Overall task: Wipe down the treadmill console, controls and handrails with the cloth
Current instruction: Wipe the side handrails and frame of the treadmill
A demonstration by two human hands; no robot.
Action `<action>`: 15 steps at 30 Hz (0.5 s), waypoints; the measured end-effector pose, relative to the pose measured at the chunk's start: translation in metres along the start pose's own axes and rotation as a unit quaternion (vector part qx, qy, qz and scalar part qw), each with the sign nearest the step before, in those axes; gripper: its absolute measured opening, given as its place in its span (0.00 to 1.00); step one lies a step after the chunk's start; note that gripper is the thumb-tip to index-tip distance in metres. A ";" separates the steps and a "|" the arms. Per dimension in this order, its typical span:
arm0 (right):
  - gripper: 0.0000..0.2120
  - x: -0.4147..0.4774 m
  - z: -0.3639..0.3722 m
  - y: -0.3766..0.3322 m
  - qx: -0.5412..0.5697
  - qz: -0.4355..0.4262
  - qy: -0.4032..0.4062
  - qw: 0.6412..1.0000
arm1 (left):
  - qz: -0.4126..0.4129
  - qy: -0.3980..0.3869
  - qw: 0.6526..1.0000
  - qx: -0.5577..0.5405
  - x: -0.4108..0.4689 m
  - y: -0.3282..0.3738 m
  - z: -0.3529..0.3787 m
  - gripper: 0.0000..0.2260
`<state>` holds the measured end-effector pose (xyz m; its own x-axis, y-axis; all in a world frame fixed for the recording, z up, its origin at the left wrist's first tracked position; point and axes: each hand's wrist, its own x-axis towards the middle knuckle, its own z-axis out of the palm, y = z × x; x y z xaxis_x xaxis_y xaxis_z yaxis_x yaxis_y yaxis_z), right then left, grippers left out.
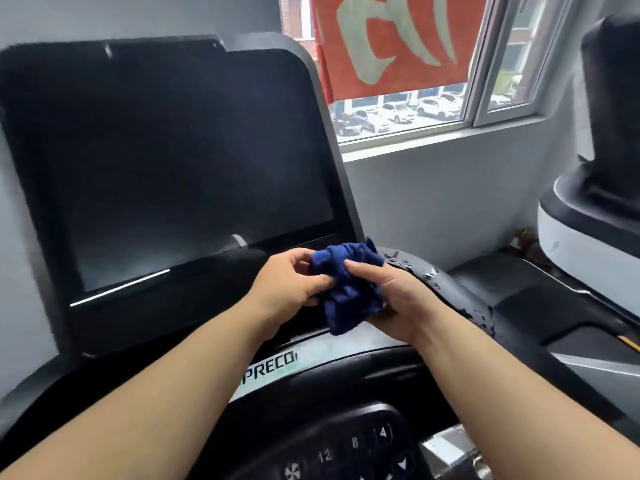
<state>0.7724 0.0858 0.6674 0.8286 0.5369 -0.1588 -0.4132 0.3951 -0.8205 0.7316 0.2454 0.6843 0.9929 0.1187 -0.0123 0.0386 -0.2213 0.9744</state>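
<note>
Left hand [294,282]: fingers curled, thumb and fingertips pinching the cloth's left side.
Right hand [391,299]: fingers curled round the cloth's right side, with its lower end hanging beneath the palm.
Cloth [346,282]: blue and bunched, held between both hands in front of the screen's lower right corner; whether it touches the console cannot be told.
Forearms: bare, reaching in from the bottom corners and crossing above the keypad [346,448].
Nearest edges: the screen [166,168] frame's lower edge runs just behind the left hand, and its rounded right edge rises just behind the cloth.
Open room: dark console surface lies free to the left below the screen, and the console [519,299] wing stretches right of the right hand.
Surface: black, glossy plastic. Droplets [460,296] lie on the wing just beside the right hand. A "PRECO" logo [273,367] sits on a grey band between the forearms.
Screen: dark and tilted back, with a thin bright reflection line near its lower left.
Right side: a second machine [595,220], black and white, stands near the wing.
Room: a grey wall [433,202], and a window [485,81] with a red banner [391,39] across the glass and parked cars outside.
</note>
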 end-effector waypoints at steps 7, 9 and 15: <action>0.14 0.054 -0.140 -0.058 -0.232 -0.119 0.248 0.933 | 0.131 0.036 0.911 0.388 0.098 -0.019 0.078 0.20; 0.14 0.078 -0.175 -0.058 -0.420 -0.105 0.271 0.860 | 0.195 0.064 0.806 0.555 0.125 -0.028 0.085 0.22; 0.25 0.147 -0.227 0.000 -0.677 -0.076 0.112 0.723 | 0.238 0.035 0.653 0.718 0.156 -0.062 0.091 0.22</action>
<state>0.9800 -0.0044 0.5189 0.9287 0.3695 0.0296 0.3125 -0.7374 -0.5988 0.8942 0.1900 0.6012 0.9251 -0.2627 0.2743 -0.1577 -0.9228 -0.3516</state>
